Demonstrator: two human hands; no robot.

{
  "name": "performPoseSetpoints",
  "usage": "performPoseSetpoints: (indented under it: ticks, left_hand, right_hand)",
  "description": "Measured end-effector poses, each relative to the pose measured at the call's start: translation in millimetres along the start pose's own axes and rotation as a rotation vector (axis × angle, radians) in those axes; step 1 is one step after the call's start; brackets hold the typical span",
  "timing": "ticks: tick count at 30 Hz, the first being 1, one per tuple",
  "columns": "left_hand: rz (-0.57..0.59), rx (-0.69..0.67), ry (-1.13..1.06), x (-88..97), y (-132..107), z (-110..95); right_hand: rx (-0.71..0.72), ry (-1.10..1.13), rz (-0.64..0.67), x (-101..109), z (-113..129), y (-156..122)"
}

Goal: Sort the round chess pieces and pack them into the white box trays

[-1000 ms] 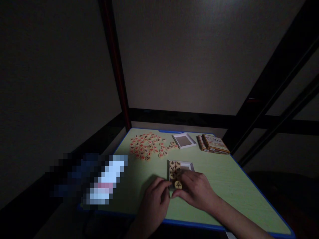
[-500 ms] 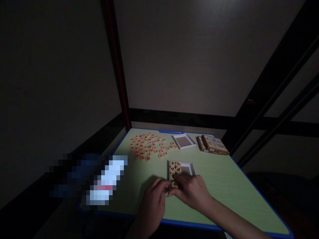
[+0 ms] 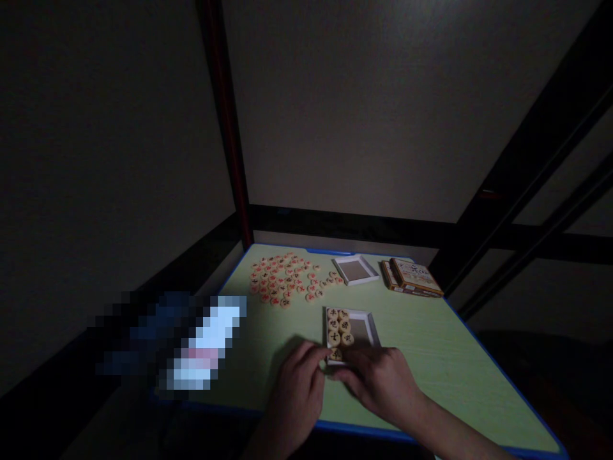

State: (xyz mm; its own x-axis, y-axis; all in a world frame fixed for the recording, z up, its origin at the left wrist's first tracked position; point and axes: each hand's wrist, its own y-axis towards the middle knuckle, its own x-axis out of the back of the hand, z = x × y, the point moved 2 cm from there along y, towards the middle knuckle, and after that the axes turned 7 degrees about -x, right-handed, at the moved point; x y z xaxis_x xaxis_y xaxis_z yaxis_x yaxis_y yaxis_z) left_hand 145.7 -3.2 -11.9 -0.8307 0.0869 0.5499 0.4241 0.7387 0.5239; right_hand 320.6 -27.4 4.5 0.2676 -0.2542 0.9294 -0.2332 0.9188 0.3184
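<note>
A shallow white box [image 3: 368, 314] lies on the table in front of me. In its left part, round wooden Chinese chess pieces [image 3: 334, 338] with dark characters stand in two columns. My left hand [image 3: 299, 377] is closed at the box's near left corner, its fingertips on the rim beside the nearest piece [image 3: 336, 354]. From the right, my right hand [image 3: 383, 380] reaches over the box's near edge, fingers bent down and thumb low in front. Whatever lies under those fingers is hidden.
Many loose pieces [image 3: 272, 281], mostly with red characters, are spread over the far left of the green table [image 3: 431, 358]. Behind the box lies another white tray [image 3: 373, 278]. Two stacked printed boxes [image 3: 416, 279] sit at the far right. A blurred bright patch [image 3: 211, 338] covers the left edge.
My right hand has drawn back slightly to the right and nearer to me, uncovering more pieces in the second column. The nearest piece now lies flat at the left corner.
</note>
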Motion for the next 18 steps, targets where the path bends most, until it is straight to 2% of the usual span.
performPoseSetpoints:
  ticks: [9,13,15,18]
  left_hand:
    - [0.006,-0.018,0.016,-2.1,0.2,-2.1]
    - [0.023,-0.006,0.073,-2.8,0.3,1.1]
    - [0.049,-0.009,0.114,-1.5,1.5,2.4]
    - [0.091,-0.024,0.157,1.7,3.1,1.4]
  right_hand:
    - [0.016,0.005,0.053,1.8,1.7,0.1]
    - [0.028,0.017,0.078,12.7,-1.2,1.2]
    - [0.04,0.009,0.084,23.8,-2.8,12.3]
    - [-0.016,-0.06,0.135,40.9,-9.6,51.1]
